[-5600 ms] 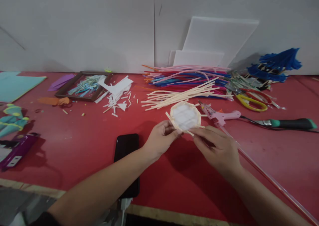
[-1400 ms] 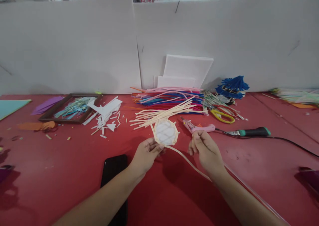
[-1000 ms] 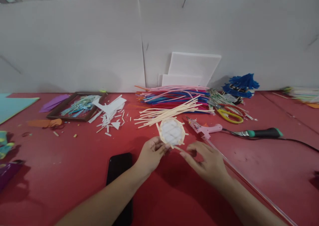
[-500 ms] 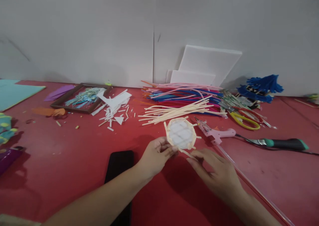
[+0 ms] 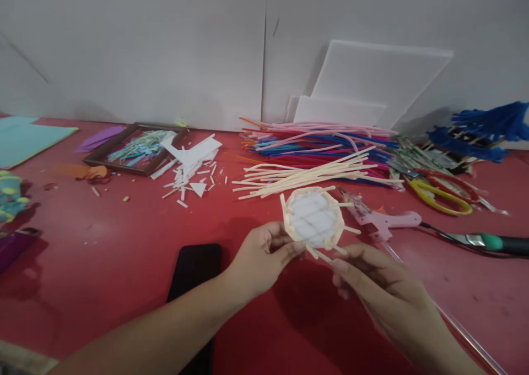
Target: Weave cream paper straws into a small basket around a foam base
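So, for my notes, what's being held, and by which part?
Left hand: white disc, by its lower-left rim. Right hand: cream strip, just below the disc.

Cream strip [image 5: 324, 257] end hidden by R hand [image 5: 386, 289], blk phone [image 5: 197, 267] partly by L forearm [image 5: 185, 320]

From the disc [image 5: 313, 218], pipe cleaners [image 5: 308, 174] sit at 12, foam boards [image 5: 380, 80] behind those at 1, glue gun [image 5: 386, 221] at 3, scissors [image 5: 430, 202] just past it, phone [image 5: 194, 270] at 8, frame [image 5: 118, 167] with scraps [image 5: 138, 148] inside at 10.
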